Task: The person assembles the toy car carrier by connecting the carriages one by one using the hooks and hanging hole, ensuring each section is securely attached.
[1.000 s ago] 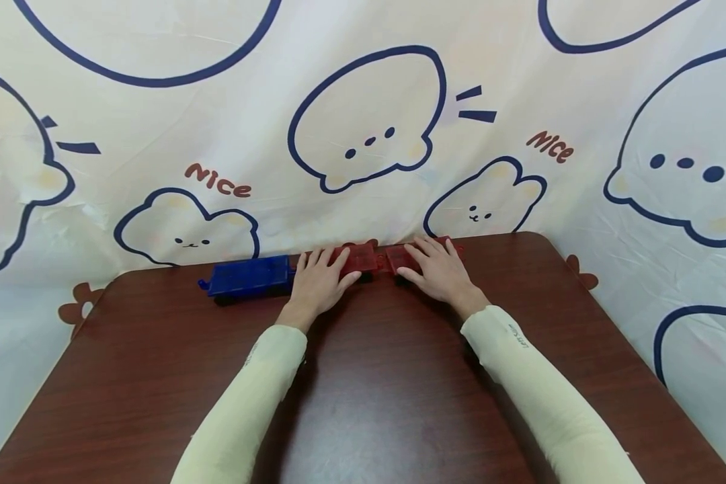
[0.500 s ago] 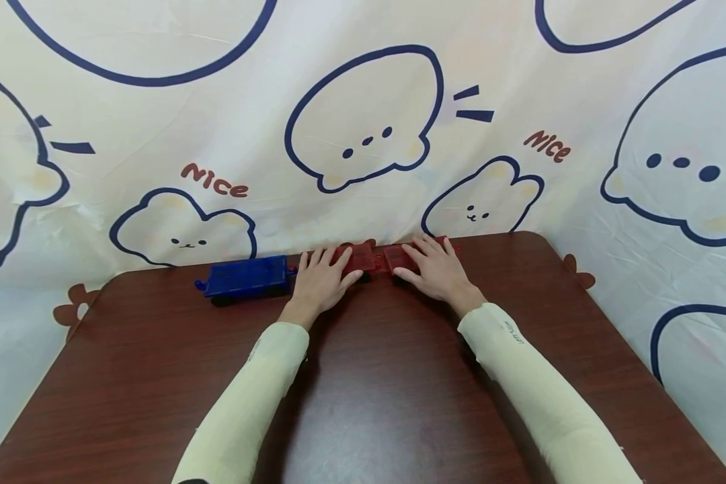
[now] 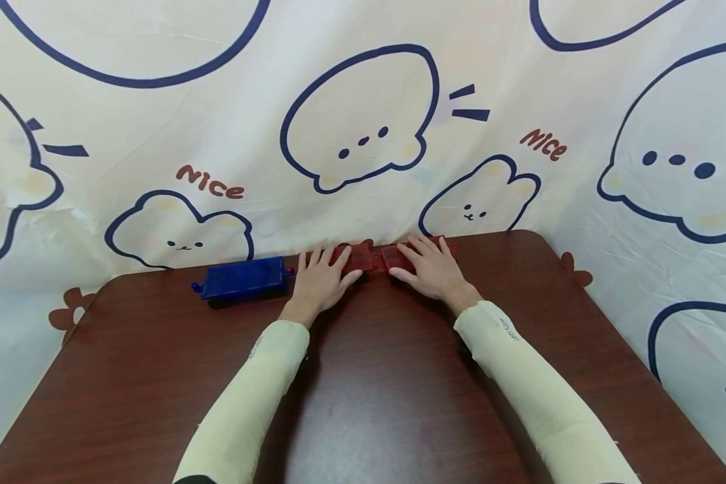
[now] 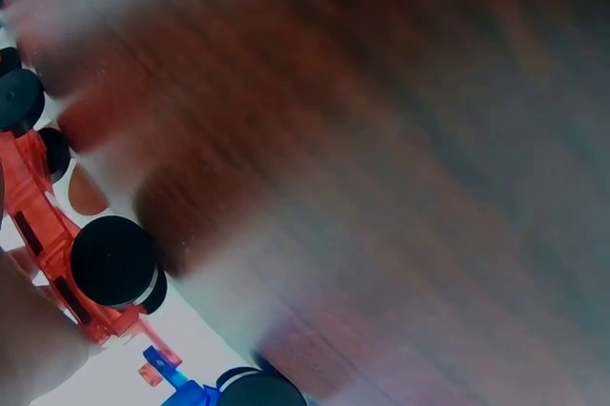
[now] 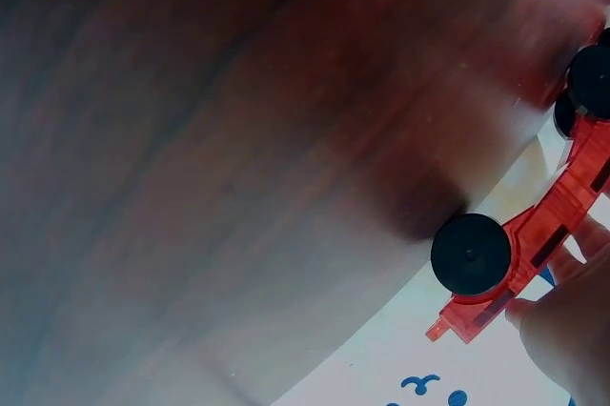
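Red wagons point(image 3: 359, 257) seemed light, stiff, best held by their sides; your left hand point(image 3: 319, 282) and right hand point(image 3: 435, 273) lay atop, fingers spread, unclamped.

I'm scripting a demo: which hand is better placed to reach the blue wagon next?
Left, most likely. The left hand lies on the nearer red wagon, beside the blue wagon; the right hand lies on the farther red wagon and would have to reach past.
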`<state>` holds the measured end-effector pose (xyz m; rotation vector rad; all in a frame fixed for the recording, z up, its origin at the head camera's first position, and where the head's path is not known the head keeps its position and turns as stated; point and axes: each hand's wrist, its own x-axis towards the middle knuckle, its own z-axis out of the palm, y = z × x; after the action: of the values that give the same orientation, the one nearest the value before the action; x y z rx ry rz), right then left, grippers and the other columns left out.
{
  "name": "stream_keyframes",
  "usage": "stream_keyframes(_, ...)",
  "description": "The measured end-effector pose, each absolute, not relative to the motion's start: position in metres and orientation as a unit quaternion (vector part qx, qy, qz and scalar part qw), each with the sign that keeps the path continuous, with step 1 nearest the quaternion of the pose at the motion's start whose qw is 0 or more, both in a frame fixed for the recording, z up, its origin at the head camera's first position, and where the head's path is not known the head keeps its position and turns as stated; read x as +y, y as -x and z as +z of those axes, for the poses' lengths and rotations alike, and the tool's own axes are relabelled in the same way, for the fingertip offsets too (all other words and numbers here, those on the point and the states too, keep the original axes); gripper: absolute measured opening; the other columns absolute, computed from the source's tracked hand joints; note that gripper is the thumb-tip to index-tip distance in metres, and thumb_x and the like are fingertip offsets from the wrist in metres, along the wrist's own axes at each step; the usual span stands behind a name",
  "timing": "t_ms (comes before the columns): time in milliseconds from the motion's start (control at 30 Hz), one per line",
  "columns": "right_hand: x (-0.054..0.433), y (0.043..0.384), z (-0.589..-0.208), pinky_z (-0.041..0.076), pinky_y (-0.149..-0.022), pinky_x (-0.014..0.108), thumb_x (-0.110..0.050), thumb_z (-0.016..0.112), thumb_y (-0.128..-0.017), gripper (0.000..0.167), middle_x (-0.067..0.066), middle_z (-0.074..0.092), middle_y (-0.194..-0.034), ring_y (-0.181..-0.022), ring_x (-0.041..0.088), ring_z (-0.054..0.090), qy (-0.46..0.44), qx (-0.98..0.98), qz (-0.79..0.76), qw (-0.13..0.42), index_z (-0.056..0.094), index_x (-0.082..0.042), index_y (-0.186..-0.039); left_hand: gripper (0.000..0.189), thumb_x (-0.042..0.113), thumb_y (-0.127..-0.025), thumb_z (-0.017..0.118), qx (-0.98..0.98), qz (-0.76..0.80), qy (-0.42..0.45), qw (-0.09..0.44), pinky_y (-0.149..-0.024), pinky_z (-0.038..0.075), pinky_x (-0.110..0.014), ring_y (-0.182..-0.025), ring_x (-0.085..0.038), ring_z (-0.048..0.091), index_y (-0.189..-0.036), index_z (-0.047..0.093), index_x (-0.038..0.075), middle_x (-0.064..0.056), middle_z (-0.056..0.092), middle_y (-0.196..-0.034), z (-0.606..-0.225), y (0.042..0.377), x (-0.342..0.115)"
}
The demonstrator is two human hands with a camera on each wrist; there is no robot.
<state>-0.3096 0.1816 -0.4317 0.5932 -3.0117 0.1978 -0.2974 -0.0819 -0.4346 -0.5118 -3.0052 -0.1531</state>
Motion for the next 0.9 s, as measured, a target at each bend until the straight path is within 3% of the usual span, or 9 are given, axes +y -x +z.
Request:
stream_keyframes(433,0.1814,0.3114,-0.4317,0.002,-0.120,0.062,-0.070,0.038,-0.098,0.079,0.010,0.025,-0.166,-0.154,0.031,0.015,-0.189,-0.980,0.063,0.021,0.035,-0.020,-0.160,0.075,0.070,-0.101,0.027,-0.986,-0.036,0.160,0.028,-0.119,0.007,-0.064,-0.152,-0.035,0.015,-0.163,0.024,0.027,-0.010,0.021,-0.166,-0.4372,0.3033,-0.0769)
stream_keyframes(900,0.1804,0.3108,-0.4320,-0.003,-0.120,0.061,-0.073,0.037,-0.097,0.083,0.009,0.017,-0.169,-0.155,0.030,0.009,-0.165,-0.983,0.081,-0.011,0.029,-0.022,-0.162,0.071,0.065,-0.104,0.029,-0.985,-0.032,0.166,0.033,-0.119,0.010,-0.064,-0.152,-0.035,0.018,-0.163,0.027,0.025,-0.011,0.025,-0.165,-0.4335,0.2998,-0.0774)
